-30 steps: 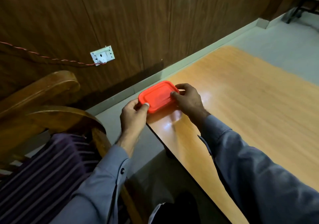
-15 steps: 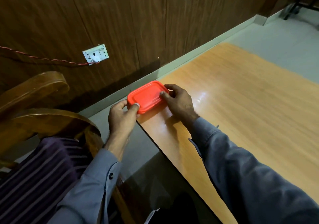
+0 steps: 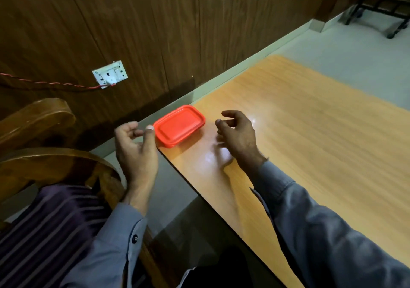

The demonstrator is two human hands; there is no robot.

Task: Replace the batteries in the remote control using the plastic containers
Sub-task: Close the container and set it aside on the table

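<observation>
Red box (image 3: 179, 125) sits lid-on at the counter's (image 3: 299, 137) near-left corner, one end right at the left edge, maybe a touch over it. Lid looks fully seated. Can't see what's inside; no remote or batteries in view anywhere.

My left hand (image 3: 135, 148) hangs off the counter beside that edge, fingers loosely curled, holding nothing; thumb tip just beside the box's near-left end, can't tell if it touches. My right hand (image 3: 237, 134) hovers over the counter on the box's right, apart from it, fingers half-curled, empty too. Both hands flank the box, so I judge it's parked here at the corner within easy reach of both hands, ready for prying the lid. Task looks barely begun: lid not yet off.

Risk, my guess: box this close to the edge could slide off if I push from the right.

Counter is glossy orange wood-grain with a dark edge strip, glare spot near my right hand, otherwise bare. Grey floor below, dark wood-panel wall with pale skirting, white socket (image 3: 110, 74) with a red twisted wire (image 3: 51, 83) running left. Wooden chair (image 3: 37, 119) at my left with striped cloth (image 3: 51, 221) over it. Dark furniture legs far top right.
</observation>
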